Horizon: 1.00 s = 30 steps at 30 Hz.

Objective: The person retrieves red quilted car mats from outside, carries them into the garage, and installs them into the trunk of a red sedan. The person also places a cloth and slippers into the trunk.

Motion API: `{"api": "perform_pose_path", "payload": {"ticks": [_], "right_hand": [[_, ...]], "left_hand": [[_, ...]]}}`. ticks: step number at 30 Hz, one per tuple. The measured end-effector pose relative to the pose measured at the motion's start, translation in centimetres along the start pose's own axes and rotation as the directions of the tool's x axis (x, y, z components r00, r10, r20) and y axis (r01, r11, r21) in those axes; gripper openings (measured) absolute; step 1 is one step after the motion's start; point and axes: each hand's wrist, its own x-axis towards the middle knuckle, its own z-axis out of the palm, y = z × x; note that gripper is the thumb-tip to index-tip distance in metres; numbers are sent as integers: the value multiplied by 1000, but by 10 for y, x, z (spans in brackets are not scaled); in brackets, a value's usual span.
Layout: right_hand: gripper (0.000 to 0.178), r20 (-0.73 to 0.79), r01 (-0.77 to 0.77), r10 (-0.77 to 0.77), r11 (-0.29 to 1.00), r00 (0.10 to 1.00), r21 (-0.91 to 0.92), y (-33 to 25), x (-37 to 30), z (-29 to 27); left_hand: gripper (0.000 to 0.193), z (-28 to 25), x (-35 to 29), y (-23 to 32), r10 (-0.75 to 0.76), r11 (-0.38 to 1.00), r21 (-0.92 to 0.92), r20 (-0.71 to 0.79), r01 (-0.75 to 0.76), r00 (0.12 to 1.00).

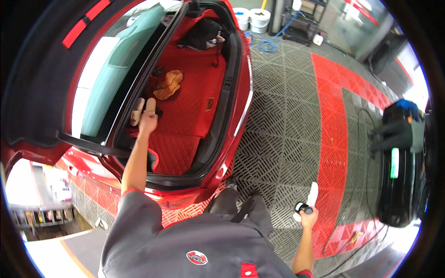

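Observation:
Inside the open red car trunk (183, 109), my left hand (148, 123) reaches in and grips the near end of a beige slipper (150, 106). Its mate, a second beige slipper (137, 112), lies just to the left. Beyond them a crumpled tan cloth or bag (169, 85) rests on the red quilted mat (175, 149). Out to the right, over the floor, my right hand (309, 218) is closed around a black-and-white handheld tool (313, 194) with a long flat white end; its exact kind is unclear.
The raised tailgate (34, 88) stands at the left. A black bag (204, 34) sits deep in the trunk. White buckets (259, 21) and a blue hose (268, 45) are at the back. At the right, a person (394, 132) is beside a black car (401, 185); a dark cord (357, 248) crosses the floor.

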Motion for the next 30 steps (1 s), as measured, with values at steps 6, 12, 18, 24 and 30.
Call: {"api": "perform_pose_path", "payload": {"ticks": [6,12,18,24,30], "right_hand": [[50,363,253,-197,961,911,-112,-194,96,45],[53,600,724,-683,648,416,236,-432,64,96],[55,300,944,-954,122,27,306,-588,-64,193],[49,481,964,-875,178,64,196,-587,-169,203],[46,500,963,-844,261,194,68,-470,-212,213]], "left_hand": [[12,-18,-206,133,130,772,-575,559,270,819],[22,-2,-465,60,-422,705,-326,520,630,742],[13,72,-716,-66,-874,418,-593,-57,688,482],[17,161,-979,-66,-949,-308,-796,299,521,-104],[11,145,-1069,-56,-800,-585,-700,417,409,-432]]}}
